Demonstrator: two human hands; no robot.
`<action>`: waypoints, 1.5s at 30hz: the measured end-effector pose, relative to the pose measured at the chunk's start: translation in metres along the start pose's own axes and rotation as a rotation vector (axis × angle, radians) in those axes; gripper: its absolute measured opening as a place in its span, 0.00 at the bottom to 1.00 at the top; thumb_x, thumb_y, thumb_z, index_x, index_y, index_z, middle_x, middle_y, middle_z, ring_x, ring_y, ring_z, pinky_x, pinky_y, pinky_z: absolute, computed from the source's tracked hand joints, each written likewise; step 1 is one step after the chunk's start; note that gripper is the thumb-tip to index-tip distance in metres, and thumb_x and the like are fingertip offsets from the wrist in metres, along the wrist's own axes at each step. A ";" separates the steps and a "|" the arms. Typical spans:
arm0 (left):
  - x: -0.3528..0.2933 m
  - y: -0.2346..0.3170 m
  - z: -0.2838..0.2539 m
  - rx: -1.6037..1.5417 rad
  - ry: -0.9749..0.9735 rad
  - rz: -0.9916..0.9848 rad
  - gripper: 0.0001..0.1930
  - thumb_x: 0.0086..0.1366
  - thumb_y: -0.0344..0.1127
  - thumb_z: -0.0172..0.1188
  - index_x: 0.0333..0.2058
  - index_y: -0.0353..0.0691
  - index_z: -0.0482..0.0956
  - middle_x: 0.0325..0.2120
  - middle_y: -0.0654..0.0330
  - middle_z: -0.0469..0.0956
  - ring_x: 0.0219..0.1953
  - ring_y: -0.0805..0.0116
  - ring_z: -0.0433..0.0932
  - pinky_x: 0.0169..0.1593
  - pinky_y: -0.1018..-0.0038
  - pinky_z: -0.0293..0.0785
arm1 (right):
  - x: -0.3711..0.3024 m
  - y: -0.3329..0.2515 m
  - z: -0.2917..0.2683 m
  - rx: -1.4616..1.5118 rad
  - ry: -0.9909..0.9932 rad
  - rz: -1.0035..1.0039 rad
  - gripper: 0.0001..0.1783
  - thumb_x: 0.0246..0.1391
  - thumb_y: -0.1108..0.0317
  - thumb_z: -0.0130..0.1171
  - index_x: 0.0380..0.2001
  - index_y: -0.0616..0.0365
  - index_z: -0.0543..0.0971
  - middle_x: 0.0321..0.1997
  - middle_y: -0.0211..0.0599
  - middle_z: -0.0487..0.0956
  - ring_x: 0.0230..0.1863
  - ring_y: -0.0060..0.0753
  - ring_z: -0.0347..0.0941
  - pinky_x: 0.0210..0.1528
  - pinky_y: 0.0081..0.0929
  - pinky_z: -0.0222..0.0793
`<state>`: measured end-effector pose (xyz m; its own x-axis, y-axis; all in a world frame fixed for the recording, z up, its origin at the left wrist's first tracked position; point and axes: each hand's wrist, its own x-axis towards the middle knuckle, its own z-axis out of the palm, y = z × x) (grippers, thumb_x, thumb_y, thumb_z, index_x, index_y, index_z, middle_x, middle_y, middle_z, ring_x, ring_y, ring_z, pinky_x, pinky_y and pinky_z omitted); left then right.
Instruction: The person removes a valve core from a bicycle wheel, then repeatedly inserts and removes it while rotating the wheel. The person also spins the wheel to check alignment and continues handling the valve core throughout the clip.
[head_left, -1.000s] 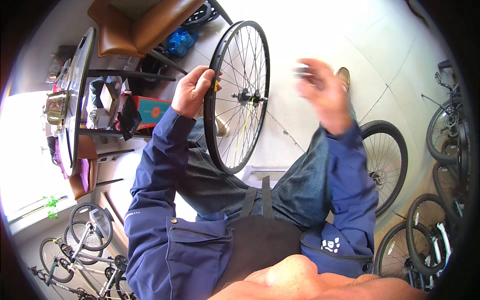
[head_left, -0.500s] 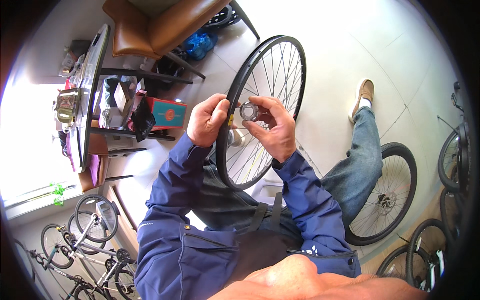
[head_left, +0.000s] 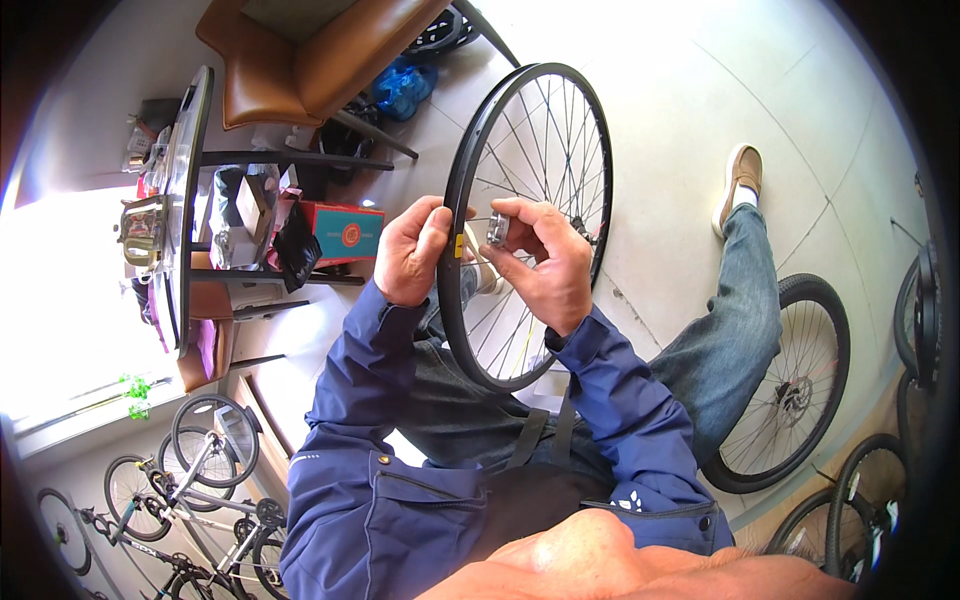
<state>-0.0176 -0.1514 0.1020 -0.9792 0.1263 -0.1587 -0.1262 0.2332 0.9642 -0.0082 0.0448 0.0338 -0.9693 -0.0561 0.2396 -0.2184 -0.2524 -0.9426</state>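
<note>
While the left hand [head_left: 408, 255] is closing around the near side of a bare black bicycle rim laced with thin dark spokes [head_left: 468, 150], the right hand [head_left: 545, 255] is pinching a small, round, silver-coloured metal part [head_left: 497, 229] between its thumb and fingertips. The left thumb is pressing over the rim just beside a small yellow label [head_left: 459, 247], and the fingers are partly disappearing behind it, so their full curl is staying out of sight; this grip is probably serving to stop the wheel from tipping or swinging. The right hand is opening only as far as the part's width, leaving most of its face and edge uncovered, perhaps so that it is showing clearly to the person. The metal part is sitting in front of the spokes, just beside the rim; whether it is touching anything but the hand, one cannot tell. The spoked wheel is standing nearly upright, leaning a little, in front of the person's lap, and the legs in blue denim [head_left: 738, 290] are spreading apart, seemingly to make room for it. Where its lowest edge is bearing is not showing clearly. Beyond the right leg, a wheel with a black knobbly tyre [head_left: 790, 397] is lying near the person, while to the left a teal and red cardboard box [head_left: 345, 233] is resting beneath a dark-edged worktop [head_left: 187, 215].
</note>
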 end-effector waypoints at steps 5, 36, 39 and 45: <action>0.000 -0.002 0.002 -0.016 -0.016 0.029 0.18 0.84 0.42 0.50 0.52 0.32 0.82 0.31 0.65 0.82 0.31 0.80 0.81 0.37 0.82 0.77 | 0.001 0.002 0.002 0.046 0.055 -0.033 0.28 0.53 0.82 0.76 0.58 0.60 0.82 0.57 0.41 0.80 0.51 0.31 0.85 0.53 0.30 0.88; 0.000 0.002 0.004 0.007 0.009 0.009 0.18 0.84 0.41 0.50 0.53 0.33 0.82 0.31 0.66 0.81 0.32 0.81 0.79 0.39 0.83 0.75 | 0.006 -0.018 -0.017 -0.306 0.153 -0.217 0.31 0.45 0.76 0.83 0.55 0.55 0.85 0.51 0.37 0.80 0.45 0.30 0.83 0.45 0.26 0.85; 0.000 0.001 0.010 -0.006 0.021 0.066 0.18 0.84 0.41 0.50 0.53 0.33 0.82 0.34 0.66 0.81 0.35 0.80 0.78 0.42 0.82 0.74 | 0.009 -0.005 -0.010 -0.189 0.096 -0.177 0.32 0.45 0.75 0.84 0.56 0.55 0.85 0.53 0.38 0.82 0.48 0.33 0.84 0.47 0.27 0.85; 0.002 0.002 0.013 0.126 0.039 0.222 0.18 0.84 0.39 0.49 0.55 0.31 0.82 0.45 0.60 0.79 0.38 0.77 0.78 0.44 0.78 0.76 | 0.010 0.014 -0.012 -0.152 -0.043 -0.100 0.32 0.49 0.68 0.82 0.59 0.60 0.84 0.54 0.42 0.86 0.56 0.38 0.82 0.62 0.34 0.76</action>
<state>-0.0177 -0.1379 0.1006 -0.9864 0.1513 0.0646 0.1111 0.3229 0.9399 -0.0222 0.0523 0.0205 -0.9367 -0.0805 0.3406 -0.3312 -0.1106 -0.9370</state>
